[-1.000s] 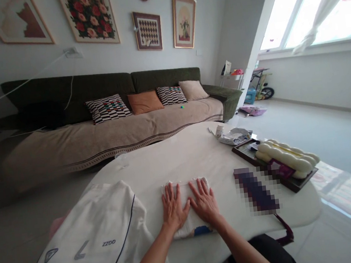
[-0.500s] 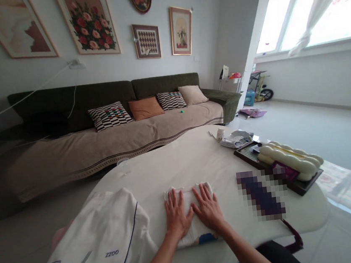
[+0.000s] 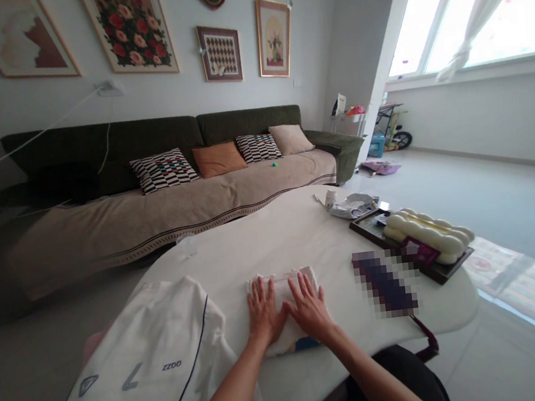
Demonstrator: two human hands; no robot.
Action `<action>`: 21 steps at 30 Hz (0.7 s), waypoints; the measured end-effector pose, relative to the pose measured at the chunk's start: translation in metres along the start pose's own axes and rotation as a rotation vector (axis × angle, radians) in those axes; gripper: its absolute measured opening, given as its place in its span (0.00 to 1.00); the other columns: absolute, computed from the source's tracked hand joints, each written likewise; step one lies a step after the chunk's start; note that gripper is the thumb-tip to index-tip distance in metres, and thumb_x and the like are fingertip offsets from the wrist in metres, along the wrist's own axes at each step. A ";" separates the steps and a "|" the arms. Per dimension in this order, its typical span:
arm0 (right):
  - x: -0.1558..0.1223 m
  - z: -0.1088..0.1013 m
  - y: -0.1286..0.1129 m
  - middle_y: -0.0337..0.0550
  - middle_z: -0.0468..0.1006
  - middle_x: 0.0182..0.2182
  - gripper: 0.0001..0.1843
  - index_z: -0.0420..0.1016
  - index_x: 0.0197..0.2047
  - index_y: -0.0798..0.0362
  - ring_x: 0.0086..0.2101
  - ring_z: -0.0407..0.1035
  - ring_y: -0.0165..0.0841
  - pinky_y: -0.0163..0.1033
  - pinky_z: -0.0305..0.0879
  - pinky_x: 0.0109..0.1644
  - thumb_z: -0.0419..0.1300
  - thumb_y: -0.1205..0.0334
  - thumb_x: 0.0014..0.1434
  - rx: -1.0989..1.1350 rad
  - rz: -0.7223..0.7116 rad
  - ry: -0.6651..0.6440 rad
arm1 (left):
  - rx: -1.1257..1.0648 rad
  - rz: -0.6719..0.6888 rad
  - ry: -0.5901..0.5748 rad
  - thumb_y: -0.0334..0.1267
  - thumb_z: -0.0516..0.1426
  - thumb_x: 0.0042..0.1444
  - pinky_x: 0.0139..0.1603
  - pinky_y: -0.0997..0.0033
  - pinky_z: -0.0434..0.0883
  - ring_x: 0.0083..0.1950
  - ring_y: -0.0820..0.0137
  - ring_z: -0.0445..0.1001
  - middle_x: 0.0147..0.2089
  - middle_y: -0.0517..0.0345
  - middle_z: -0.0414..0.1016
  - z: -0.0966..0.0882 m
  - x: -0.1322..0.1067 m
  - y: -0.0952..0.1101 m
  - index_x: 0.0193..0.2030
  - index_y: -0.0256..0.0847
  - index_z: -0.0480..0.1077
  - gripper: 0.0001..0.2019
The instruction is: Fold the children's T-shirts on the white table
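Observation:
A folded white cloth (image 3: 281, 285) with a blue patch at its near edge lies flat on the white table (image 3: 253, 244) in front of me. My left hand (image 3: 264, 313) presses flat on its left half, fingers spread and pointing away. Over the right half, my right hand (image 3: 309, 306) rests the same way. The thumbs meet near the middle, and much of the cloth is hidden under both palms. To the left, a larger white garment (image 3: 166, 331) with a dark piping line and dark lettering hangs over the table's near edge.
Right of the cloth lies a dark, pixelated object (image 3: 386, 283) with a dark red strap (image 3: 426, 335). A dark tray (image 3: 361, 228) carries a cream, puffy tissue box (image 3: 428, 233). Behind it are a crumpled silver packet (image 3: 355, 205) and a small white bottle (image 3: 330, 198). A sofa (image 3: 162, 206) stands beyond.
My view has tilted down slightly, so the scene sits higher. Both hands stay flat on the cloth, with the fingertips a little farther back from its far edge.

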State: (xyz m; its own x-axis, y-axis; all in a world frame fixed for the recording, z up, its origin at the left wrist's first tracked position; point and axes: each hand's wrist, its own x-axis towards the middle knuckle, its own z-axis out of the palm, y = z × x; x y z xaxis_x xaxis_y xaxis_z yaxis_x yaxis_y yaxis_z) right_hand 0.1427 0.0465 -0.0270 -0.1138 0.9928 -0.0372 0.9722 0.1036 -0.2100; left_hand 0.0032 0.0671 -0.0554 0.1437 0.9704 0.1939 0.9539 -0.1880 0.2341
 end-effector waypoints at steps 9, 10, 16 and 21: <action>-0.041 0.026 0.000 0.45 0.39 0.64 0.32 0.43 0.64 0.44 0.61 0.31 0.42 0.56 0.33 0.59 0.37 0.42 0.59 0.003 -0.033 0.107 | 0.021 -0.004 -0.085 0.55 0.45 0.54 0.60 0.48 0.43 0.66 0.52 0.39 0.67 0.42 0.40 -0.011 0.005 0.003 0.64 0.39 0.46 0.35; -0.041 0.026 0.000 0.45 0.39 0.64 0.32 0.43 0.64 0.43 0.61 0.32 0.42 0.56 0.33 0.59 0.37 0.42 0.59 0.006 -0.036 0.108 | 0.021 -0.003 -0.101 0.55 0.44 0.54 0.60 0.46 0.44 0.66 0.52 0.40 0.66 0.42 0.41 -0.013 0.008 0.001 0.64 0.39 0.47 0.34; -0.037 0.017 -0.003 0.47 0.43 0.63 0.31 0.47 0.63 0.46 0.61 0.37 0.44 0.56 0.36 0.58 0.42 0.44 0.59 0.022 -0.032 0.076 | 0.007 -0.095 -0.129 0.49 0.40 0.59 0.56 0.39 0.46 0.65 0.51 0.41 0.66 0.50 0.45 -0.017 0.026 -0.021 0.63 0.42 0.48 0.27; 0.016 -0.023 0.015 0.49 0.55 0.59 0.23 0.58 0.58 0.50 0.56 0.51 0.41 0.47 0.50 0.54 0.46 0.61 0.59 0.058 0.060 0.054 | -0.156 -0.057 -0.158 0.36 0.45 0.58 0.58 0.60 0.54 0.60 0.62 0.56 0.59 0.54 0.61 -0.023 0.045 -0.039 0.55 0.44 0.63 0.19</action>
State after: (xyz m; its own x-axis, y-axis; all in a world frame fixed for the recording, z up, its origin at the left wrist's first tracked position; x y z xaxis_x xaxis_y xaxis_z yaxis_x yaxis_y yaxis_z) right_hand 0.1599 0.0656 -0.0081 -0.0429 0.9991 0.0012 0.9632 0.0417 -0.2656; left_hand -0.0331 0.1147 -0.0339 0.1419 0.9895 0.0271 0.9109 -0.1413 0.3878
